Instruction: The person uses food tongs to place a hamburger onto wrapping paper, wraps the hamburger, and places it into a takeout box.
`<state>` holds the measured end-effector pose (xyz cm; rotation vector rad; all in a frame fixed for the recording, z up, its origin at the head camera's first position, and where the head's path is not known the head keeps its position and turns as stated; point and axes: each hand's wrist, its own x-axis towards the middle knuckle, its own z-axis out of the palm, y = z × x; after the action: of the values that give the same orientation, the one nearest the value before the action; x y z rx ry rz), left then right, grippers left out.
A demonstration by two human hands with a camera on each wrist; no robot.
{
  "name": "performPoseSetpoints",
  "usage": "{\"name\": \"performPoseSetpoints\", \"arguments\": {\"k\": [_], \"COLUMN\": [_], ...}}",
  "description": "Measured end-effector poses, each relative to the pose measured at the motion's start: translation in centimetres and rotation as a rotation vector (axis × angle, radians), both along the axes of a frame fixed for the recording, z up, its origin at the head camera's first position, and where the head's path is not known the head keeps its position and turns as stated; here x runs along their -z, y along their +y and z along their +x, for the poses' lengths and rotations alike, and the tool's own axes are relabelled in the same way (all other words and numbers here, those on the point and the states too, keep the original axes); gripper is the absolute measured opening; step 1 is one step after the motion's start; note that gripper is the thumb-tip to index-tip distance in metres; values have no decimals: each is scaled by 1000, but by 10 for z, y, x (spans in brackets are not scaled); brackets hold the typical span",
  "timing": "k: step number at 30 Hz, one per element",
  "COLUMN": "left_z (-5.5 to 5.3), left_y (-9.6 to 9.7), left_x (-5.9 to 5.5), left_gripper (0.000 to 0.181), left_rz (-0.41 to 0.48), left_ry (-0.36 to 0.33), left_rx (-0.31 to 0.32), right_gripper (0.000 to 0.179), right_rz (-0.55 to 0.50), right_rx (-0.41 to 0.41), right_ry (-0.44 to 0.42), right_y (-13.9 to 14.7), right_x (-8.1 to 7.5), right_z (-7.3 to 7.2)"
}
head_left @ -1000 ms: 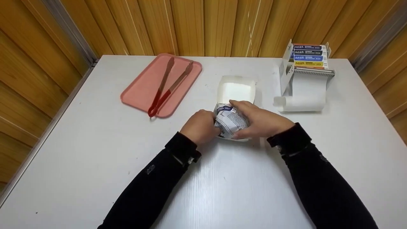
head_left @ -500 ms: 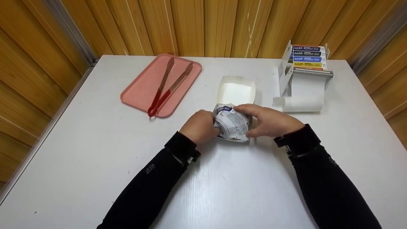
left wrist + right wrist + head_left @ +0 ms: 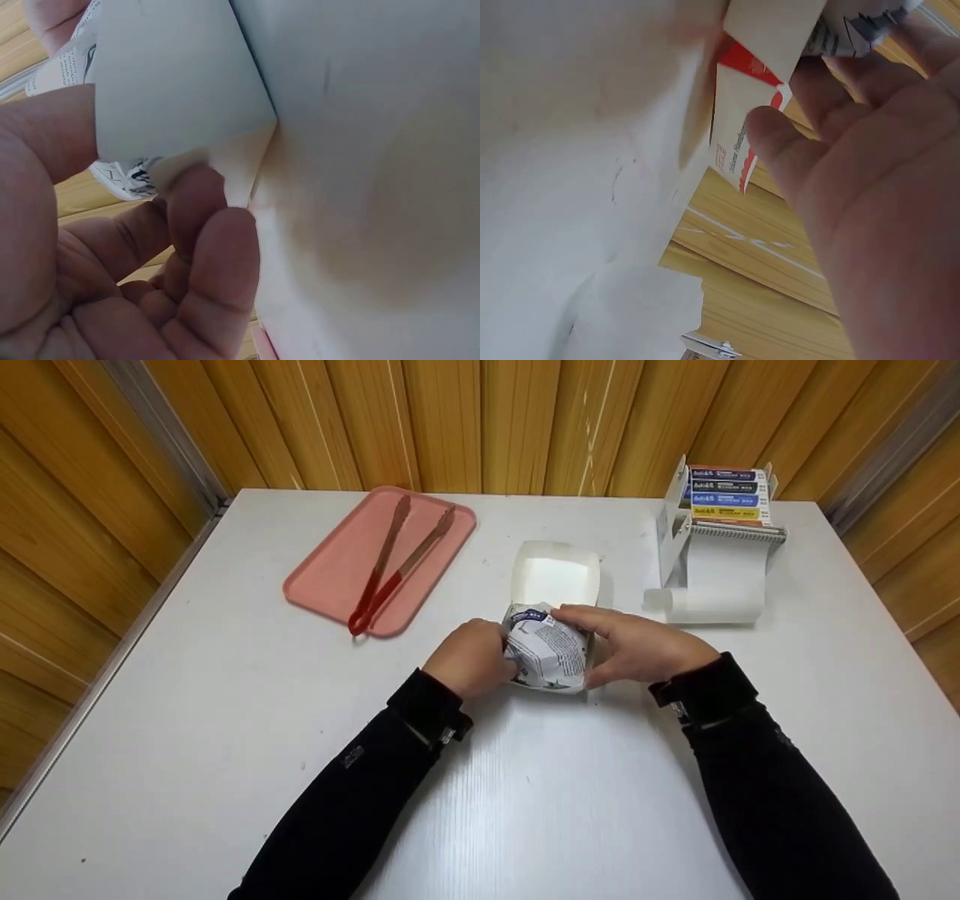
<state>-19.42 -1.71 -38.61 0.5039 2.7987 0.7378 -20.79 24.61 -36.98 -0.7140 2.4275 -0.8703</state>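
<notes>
In the head view, a paper burger box (image 3: 556,574) stands mid-table with its lid folded back. A bundle wrapped in white printed paper (image 3: 546,649) fills its base. My left hand (image 3: 471,660) grips the box's left side; the left wrist view has the thumb over the top of the pale box wall (image 3: 180,75) and curled fingers outside it. Around the right side of the bundle my right hand (image 3: 645,649) spreads, fingers at the far edge and thumb near the front corner. Red printing shows on the box (image 3: 733,124) in the right wrist view.
A pink tray (image 3: 330,562) at the back left carries red-handled tongs (image 3: 384,577). At the back right, a dispenser (image 3: 675,540) holds coloured boxes (image 3: 726,500), with a white sheet (image 3: 724,577) hanging from its front. A wood-panelled wall (image 3: 517,427) borders the white table (image 3: 225,697).
My right hand has drawn back to the right from over the bundle, uncovering more of the wrapping. The left hand keeps its grip on the box.
</notes>
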Motion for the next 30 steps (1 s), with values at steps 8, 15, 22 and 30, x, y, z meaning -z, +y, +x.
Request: {"name": "performPoseSetpoints", "arguments": {"k": [8,15,22,30], "left_z": [0,-1,-1,0], "left_y": [2,-1,-1,0], "left_x": [0,0,-1,0], "left_gripper": [12,18,17,21], "left_rz": [-19,-18,7,-4], "left_ry": [49,24,3,3], "left_rx": [48,27,25,22], "right_gripper": [98,101,108,104], "right_rz": [-13,-19,19,39], "right_rx": [-9,-19,-36,-35], "right_ry": [37,43,94,95], "right_y": [-3,-3,-5,-4], "right_x": [1,3,2,3], "right_z": [0,0,1,1]}}
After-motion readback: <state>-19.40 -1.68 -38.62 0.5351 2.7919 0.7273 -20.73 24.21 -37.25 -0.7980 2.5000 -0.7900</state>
